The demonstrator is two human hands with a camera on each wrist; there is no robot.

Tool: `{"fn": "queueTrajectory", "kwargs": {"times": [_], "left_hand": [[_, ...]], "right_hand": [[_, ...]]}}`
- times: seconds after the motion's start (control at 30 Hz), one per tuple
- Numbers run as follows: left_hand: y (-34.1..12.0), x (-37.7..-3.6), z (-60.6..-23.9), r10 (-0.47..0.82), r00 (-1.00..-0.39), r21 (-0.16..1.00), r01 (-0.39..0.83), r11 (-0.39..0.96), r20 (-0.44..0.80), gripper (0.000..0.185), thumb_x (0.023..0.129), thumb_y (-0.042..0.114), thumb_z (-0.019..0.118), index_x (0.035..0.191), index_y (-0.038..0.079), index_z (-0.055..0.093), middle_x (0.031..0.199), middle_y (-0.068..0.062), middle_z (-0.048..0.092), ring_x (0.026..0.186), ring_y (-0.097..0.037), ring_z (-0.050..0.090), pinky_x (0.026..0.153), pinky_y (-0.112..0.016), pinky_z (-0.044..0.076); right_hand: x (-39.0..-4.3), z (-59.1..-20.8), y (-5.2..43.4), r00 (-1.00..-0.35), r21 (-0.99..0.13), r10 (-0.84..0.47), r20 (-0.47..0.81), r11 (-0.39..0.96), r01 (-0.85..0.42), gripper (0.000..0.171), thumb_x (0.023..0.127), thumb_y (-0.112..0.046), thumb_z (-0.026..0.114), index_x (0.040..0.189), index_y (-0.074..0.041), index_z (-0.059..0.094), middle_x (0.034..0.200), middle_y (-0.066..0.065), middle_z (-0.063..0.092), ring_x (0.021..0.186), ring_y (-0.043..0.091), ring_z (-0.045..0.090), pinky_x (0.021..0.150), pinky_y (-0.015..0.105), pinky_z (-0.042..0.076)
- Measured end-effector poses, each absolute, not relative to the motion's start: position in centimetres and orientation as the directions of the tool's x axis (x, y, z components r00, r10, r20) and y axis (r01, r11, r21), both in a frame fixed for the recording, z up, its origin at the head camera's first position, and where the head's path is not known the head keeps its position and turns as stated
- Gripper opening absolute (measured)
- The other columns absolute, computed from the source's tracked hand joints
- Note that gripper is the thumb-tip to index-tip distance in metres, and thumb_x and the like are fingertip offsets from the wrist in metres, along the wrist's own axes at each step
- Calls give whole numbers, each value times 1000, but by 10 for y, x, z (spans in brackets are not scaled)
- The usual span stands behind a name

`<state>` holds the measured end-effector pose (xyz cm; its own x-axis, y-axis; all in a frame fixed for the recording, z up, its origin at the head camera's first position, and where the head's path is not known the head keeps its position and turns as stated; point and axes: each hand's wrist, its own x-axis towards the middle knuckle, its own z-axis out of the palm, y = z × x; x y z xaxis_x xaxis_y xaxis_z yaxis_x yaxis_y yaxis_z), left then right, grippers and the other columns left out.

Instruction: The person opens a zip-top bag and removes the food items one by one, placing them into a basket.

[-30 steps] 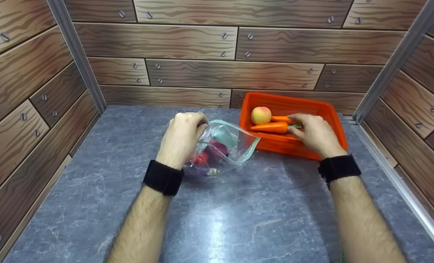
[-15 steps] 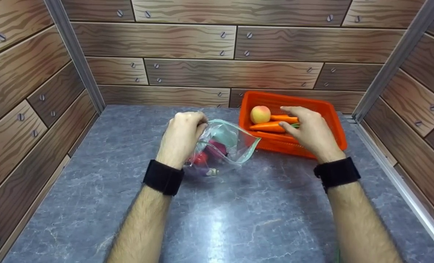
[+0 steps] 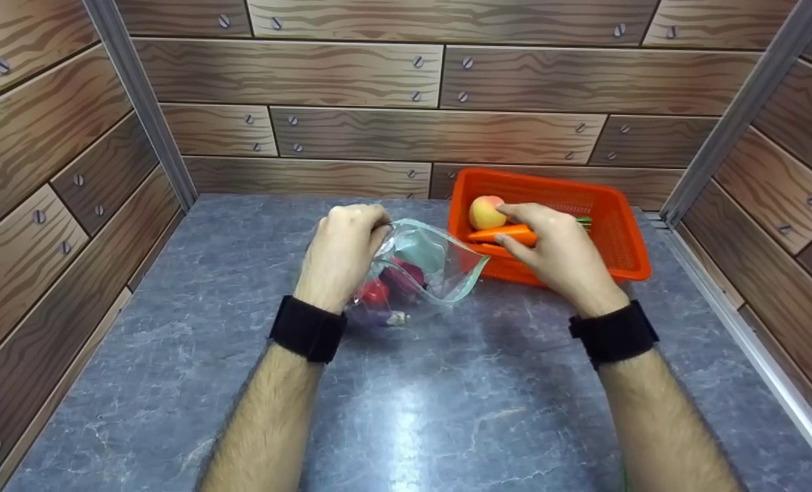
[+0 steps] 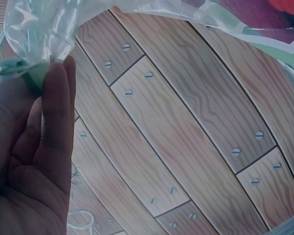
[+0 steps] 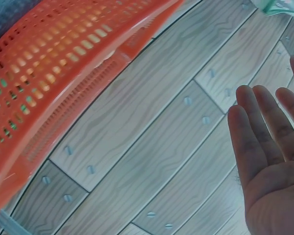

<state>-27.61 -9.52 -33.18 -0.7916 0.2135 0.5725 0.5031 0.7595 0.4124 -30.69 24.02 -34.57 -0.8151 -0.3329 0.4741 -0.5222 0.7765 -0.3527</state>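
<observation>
My left hand [image 3: 341,256] pinches the rim of a clear zip bag [image 3: 418,247] with a pale green edge; the left wrist view shows the fingertips on its bunched plastic [image 4: 41,34]. The bag's mouth gapes to the right. Inside lie a red round thing [image 3: 374,292], a dark magenta thing [image 3: 403,275] and a purple thing with a pale end [image 3: 398,318]. Above the orange basket [image 3: 618,236], my right hand [image 3: 562,256] holds nothing, its fingers extended beside a yellow-red peach [image 3: 486,213]. Beneath it lie carrots [image 3: 502,234], partly hidden by the hand.
The basket stands at the back right of the grey marbled table [image 3: 406,403], close to the wood-patterned back wall [image 3: 344,130]. Wood-patterned panels and metal corner strips [image 3: 710,123] bound both sides.
My right hand has let go of the carrot's green top and moved left over the basket to the peach. The left hand keeps its grip on the bag, almost unmoved.
</observation>
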Motion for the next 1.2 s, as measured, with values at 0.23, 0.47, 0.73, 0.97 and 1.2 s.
{"fn": "queueTrajectory", "kwargs": {"times": [0.23,0.47,0.73,0.97,1.2], "left_hand": [[-94,-276,-331,212,-788,412,506,758,578,9,111,10,79,111,5,87,109,-11,90,106,-32,88,95,-49,72],[-92,-277,-331,215,-788,412,507,757,576,8,111,10,80,111,6,87,109,-10,90,106,-32,88,96,-50,72],[-91,-277,-329,226,-781,405,520,752,583,9,111,11,79,111,5,87,107,-11,90,103,-31,88,93,-49,72],[-91,-276,-330,222,-787,409,512,755,575,10,111,11,79,112,5,87,109,-12,90,105,-32,88,94,-49,73],[-90,-276,-331,219,-795,416,505,756,566,10,111,11,80,114,5,87,111,-12,91,106,-32,88,95,-47,73]], "right_hand": [[-296,-343,224,-767,-301,-381,517,758,-579,47,103,-9,91,148,-4,79,135,21,86,121,41,84,104,57,70],[-285,-343,207,-747,-256,-426,510,754,-605,44,106,-14,90,148,-7,80,144,16,85,132,41,82,110,59,69],[-280,-351,189,-689,-220,-494,531,705,-675,37,107,-17,89,143,-8,83,136,11,88,123,33,85,105,52,70],[-278,-359,175,-707,-229,-519,479,704,-672,34,106,-17,90,139,-7,85,132,11,89,121,30,85,107,49,71],[-282,-366,163,-719,-258,-551,425,687,-679,31,107,-14,88,137,-5,85,128,15,89,104,30,86,94,47,74]]}}
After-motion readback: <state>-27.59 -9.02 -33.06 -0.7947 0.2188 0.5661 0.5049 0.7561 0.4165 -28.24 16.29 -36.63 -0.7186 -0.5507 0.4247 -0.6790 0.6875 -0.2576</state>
